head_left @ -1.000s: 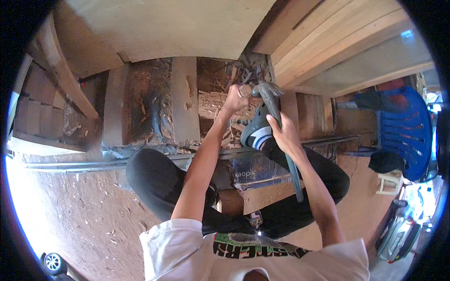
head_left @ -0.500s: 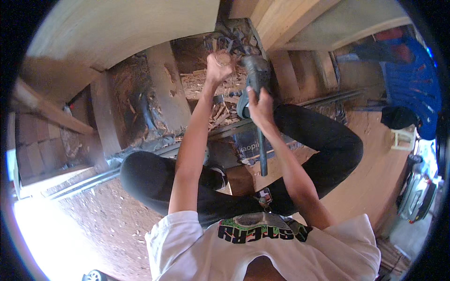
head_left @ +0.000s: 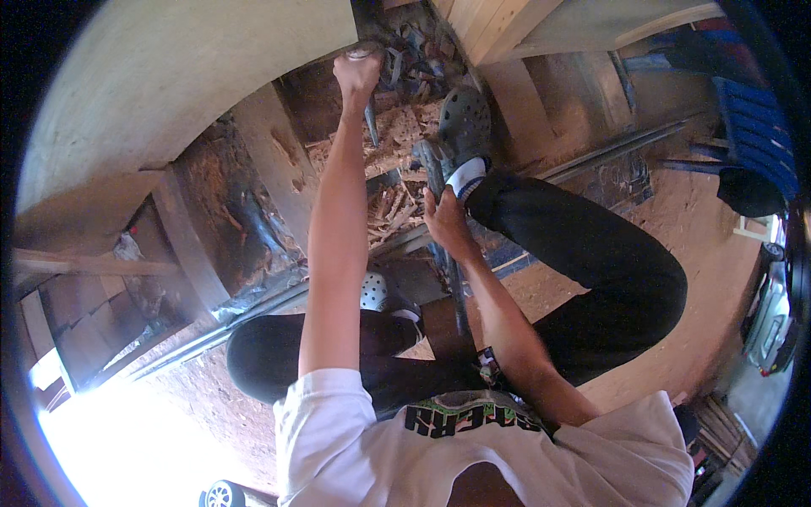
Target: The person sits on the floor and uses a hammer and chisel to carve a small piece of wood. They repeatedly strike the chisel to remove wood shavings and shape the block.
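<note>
My left hand (head_left: 358,78) is at the far end of its outstretched arm, closed in a fist around a chisel (head_left: 371,125). The round end of its handle shows above the fist, and the narrow metal blade points down beneath it. My right hand (head_left: 448,226) is wrapped round the long dark handle of a hammer (head_left: 460,296); the tool's head is up near my clog, partly blurred. Wood chips (head_left: 397,207) lie below and between the two hands, among timber pieces.
A grey perforated clog (head_left: 465,122) is on my right foot, close to the hammer. Timber beams (head_left: 274,160) stand left of the chips, under a large pale panel (head_left: 186,84). A long metal rail (head_left: 617,152) crosses the ground. A blue plastic chair (head_left: 756,127) stands at the right.
My left hand has moved farther away and to the left with the chisel. My right hand has come lower and slightly left, bringing the hammer down. The view has shifted a little.
</note>
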A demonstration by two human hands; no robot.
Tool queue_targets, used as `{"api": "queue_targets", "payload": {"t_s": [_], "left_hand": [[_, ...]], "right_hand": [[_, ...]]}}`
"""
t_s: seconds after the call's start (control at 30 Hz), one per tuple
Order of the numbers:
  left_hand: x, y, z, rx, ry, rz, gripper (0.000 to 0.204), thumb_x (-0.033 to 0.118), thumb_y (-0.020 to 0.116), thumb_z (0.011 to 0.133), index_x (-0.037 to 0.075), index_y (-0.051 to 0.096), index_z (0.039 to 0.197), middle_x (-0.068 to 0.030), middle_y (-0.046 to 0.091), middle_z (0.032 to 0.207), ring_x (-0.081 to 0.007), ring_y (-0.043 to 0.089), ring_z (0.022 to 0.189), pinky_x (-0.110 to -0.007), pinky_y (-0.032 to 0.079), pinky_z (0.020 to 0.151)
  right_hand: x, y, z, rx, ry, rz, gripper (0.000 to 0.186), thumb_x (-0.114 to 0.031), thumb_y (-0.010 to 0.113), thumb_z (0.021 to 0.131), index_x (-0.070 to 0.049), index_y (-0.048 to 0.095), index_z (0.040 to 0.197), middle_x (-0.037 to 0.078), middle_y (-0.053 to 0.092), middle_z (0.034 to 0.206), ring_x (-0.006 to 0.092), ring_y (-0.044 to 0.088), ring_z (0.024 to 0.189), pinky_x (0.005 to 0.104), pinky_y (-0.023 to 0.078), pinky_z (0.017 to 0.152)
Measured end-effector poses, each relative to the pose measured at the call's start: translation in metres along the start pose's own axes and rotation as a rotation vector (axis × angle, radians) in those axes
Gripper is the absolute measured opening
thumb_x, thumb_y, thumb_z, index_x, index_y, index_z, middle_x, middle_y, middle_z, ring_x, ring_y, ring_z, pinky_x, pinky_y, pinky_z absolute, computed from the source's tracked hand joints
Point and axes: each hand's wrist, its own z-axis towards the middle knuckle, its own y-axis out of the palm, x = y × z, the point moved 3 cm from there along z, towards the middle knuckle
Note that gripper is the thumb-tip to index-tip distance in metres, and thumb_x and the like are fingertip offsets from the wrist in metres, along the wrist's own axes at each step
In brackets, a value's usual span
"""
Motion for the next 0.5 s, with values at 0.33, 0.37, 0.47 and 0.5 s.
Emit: {"api": "queue_targets", "payload": {"t_s": [0.33, 0.37, 0.47, 0.5], "left_hand": [[-0.029, 0.006, 0.015, -0.049, -0.253, 0.198, 0.027, 0.021, 0.075, 0.074, -0.002, 0.065, 0.063, -0.0070, 0.063, 0.058, -0.0155, 0.061, 0.051, -0.033, 0.050, 0.053], [-0.029, 0.005, 0.016, -0.043, -0.256, 0.109, 0.025, 0.019, 0.074, 0.075, -0.002, 0.065, 0.064, -0.0065, 0.062, 0.057, -0.0152, 0.059, 0.050, -0.033, 0.049, 0.052], [-0.011, -0.009, 0.014, -0.027, -0.177, -0.124, 0.019, 0.014, 0.072, 0.076, 0.000, 0.063, 0.067, -0.0050, 0.060, 0.057, -0.0145, 0.056, 0.047, -0.033, 0.046, 0.048], [-0.001, -0.018, 0.011, -0.017, -0.134, -0.198, 0.017, 0.013, 0.071, 0.076, 0.000, 0.063, 0.067, -0.0045, 0.059, 0.056, -0.0143, 0.054, 0.046, -0.033, 0.045, 0.047]], "right_hand": [[0.002, -0.005, 0.004, -0.059, 0.051, 0.054, 0.047, -0.034, 0.054, 0.095, 0.013, 0.052, 0.095, 0.035, 0.059, 0.079, 0.0540, 0.057, 0.083, 0.0543, 0.046, 0.070], [0.002, -0.003, 0.004, -0.048, 0.038, 0.098, 0.046, -0.033, 0.054, 0.095, 0.013, 0.052, 0.096, 0.035, 0.059, 0.079, 0.0539, 0.057, 0.083, 0.0542, 0.046, 0.071], [0.005, 0.000, 0.002, 0.018, 0.015, 0.082, 0.046, -0.034, 0.054, 0.096, 0.012, 0.053, 0.100, 0.034, 0.060, 0.085, 0.0522, 0.058, 0.088, 0.0528, 0.047, 0.075], [0.007, 0.001, 0.002, 0.009, 0.031, 0.087, 0.047, -0.034, 0.054, 0.095, 0.012, 0.053, 0.102, 0.034, 0.061, 0.088, 0.0518, 0.058, 0.090, 0.0523, 0.047, 0.076]]}}
